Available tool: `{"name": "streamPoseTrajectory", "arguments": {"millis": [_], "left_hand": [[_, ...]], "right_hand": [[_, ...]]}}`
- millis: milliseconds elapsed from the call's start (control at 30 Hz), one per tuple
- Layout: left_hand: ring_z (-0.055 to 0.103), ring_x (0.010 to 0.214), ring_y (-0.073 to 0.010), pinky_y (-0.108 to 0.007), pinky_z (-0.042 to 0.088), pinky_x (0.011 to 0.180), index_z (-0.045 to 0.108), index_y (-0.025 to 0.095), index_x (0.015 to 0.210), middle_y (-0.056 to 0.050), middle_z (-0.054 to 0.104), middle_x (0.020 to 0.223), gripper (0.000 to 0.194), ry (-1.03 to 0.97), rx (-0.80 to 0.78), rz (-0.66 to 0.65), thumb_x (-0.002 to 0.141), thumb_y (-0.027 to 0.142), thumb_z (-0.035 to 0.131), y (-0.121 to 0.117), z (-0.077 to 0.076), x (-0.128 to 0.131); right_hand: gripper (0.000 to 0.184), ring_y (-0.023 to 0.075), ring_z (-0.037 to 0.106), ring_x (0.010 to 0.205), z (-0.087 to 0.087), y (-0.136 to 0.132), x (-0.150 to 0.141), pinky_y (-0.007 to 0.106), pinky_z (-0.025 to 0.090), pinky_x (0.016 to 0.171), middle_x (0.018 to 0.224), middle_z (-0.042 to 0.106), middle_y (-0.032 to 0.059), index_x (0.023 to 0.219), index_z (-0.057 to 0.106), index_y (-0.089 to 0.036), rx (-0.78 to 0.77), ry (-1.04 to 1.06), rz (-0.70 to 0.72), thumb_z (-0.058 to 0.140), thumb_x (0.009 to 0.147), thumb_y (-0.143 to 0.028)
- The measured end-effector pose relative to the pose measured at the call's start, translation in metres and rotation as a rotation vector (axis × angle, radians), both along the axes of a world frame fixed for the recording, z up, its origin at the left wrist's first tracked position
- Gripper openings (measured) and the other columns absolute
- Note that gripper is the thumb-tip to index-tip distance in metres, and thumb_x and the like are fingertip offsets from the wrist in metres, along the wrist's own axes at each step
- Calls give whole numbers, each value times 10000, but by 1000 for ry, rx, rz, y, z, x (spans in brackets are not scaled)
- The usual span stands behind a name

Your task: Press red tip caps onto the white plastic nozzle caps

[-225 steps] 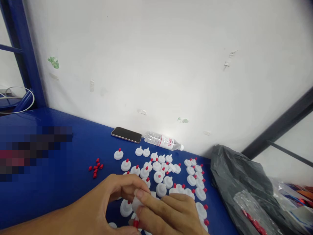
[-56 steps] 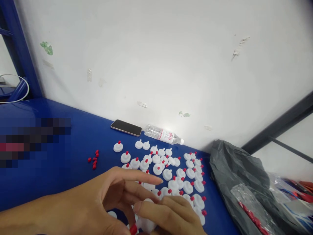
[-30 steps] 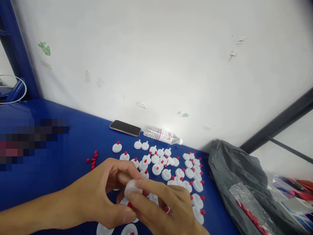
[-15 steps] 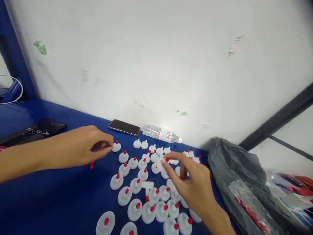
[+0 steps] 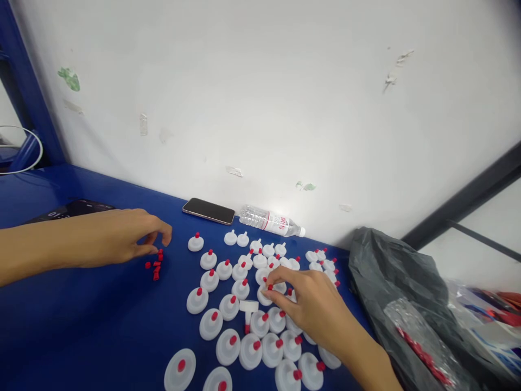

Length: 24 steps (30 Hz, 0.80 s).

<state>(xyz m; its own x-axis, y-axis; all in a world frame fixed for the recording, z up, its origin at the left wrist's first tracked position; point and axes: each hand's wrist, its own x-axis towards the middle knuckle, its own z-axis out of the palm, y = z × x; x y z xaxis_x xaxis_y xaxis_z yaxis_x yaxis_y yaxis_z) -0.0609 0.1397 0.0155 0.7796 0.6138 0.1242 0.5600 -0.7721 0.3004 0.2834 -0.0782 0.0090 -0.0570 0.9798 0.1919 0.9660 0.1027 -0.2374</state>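
Note:
My left hand (image 5: 138, 236) hovers over a small pile of loose red caps (image 5: 157, 265) on the blue table; its thumb and forefinger are apart, with nothing visible between them. The fingertips of my right hand (image 5: 303, 296) pinch a white disc (image 5: 264, 296) at its red-capped stem, low among the other discs. Around it stand several white discs with upright stems, most wearing red caps, such as this capped disc (image 5: 229, 307). One disc (image 5: 248, 306) lies stem-down toward me. At the back, a few discs such as this uncapped disc (image 5: 230, 238) have bare white stems.
A phone (image 5: 209, 210) and a clear plastic bottle (image 5: 269, 220) lie along the white wall. Partly behind my left forearm is another phone (image 5: 87, 206). To the right are a dark grey plastic bag (image 5: 368, 266) and a clear bag of red caps (image 5: 419, 339).
My left hand has shifted left, away from the nearest disc, and its fingers now sit above the loose caps. My right hand has come lower and nearer with the disc.

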Motion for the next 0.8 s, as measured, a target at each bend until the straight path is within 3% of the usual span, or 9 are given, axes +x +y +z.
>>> {"name": "streamPoseTrajectory", "arguments": {"millis": [100, 267, 367, 533, 667, 800], "left_hand": [[616, 629, -136, -248, 359, 632, 839, 292, 962, 50, 734, 768, 121, -58, 1, 39, 958, 272, 719, 1, -13, -2], [508, 631, -124, -287, 281, 672, 797, 258, 851, 67, 640, 693, 171, -215, -15, 71, 998, 318, 734, -1, -35, -1], [504, 642, -125, -288, 275, 670, 755, 253, 784, 72, 619, 668, 247, -222, -3, 61, 1013, 333, 710, -2, -37, 1], [507, 600, -157, -302, 273, 613, 675, 243, 709, 40, 634, 650, 223, -155, 76, 45, 929, 266, 699, -6, -16, 12], [516, 615, -133, -293, 308, 639, 715, 230, 810, 47, 679, 720, 136, -94, 163, 55, 924, 196, 648, -19, 8, 26], [523, 622, -112, -286, 327, 677, 753, 231, 923, 64, 676, 769, 106, -141, 188, 44, 961, 224, 654, -30, 18, 33]], "right_hand": [[125, 137, 722, 579, 4, -1, -1, 289, 551, 681, 1038, 855, -54, 1059, 793, -331, 6, 37, 11, 743, 1027, -441], [294, 149, 722, 617, 14, -3, 10, 295, 526, 648, 1021, 846, -22, 1059, 795, -305, 124, 27, -39, 561, 1119, -472], [217, 181, 750, 660, 13, -2, 20, 303, 515, 624, 956, 841, -1, 1068, 808, -297, 113, -62, -112, 652, 1066, -448], [163, 192, 767, 678, 9, 0, 25, 301, 495, 598, 875, 834, -28, 971, 840, -328, -24, -22, -154, 706, 1026, -402], [240, 192, 741, 642, 11, -3, 23, 313, 478, 593, 858, 834, -34, 960, 840, -333, -20, 14, -130, 656, 1059, -450], [223, 219, 781, 752, 12, -4, 20, 328, 486, 658, 926, 849, -31, 1005, 841, -336, -49, 2, -171, 642, 1066, -416]]}}
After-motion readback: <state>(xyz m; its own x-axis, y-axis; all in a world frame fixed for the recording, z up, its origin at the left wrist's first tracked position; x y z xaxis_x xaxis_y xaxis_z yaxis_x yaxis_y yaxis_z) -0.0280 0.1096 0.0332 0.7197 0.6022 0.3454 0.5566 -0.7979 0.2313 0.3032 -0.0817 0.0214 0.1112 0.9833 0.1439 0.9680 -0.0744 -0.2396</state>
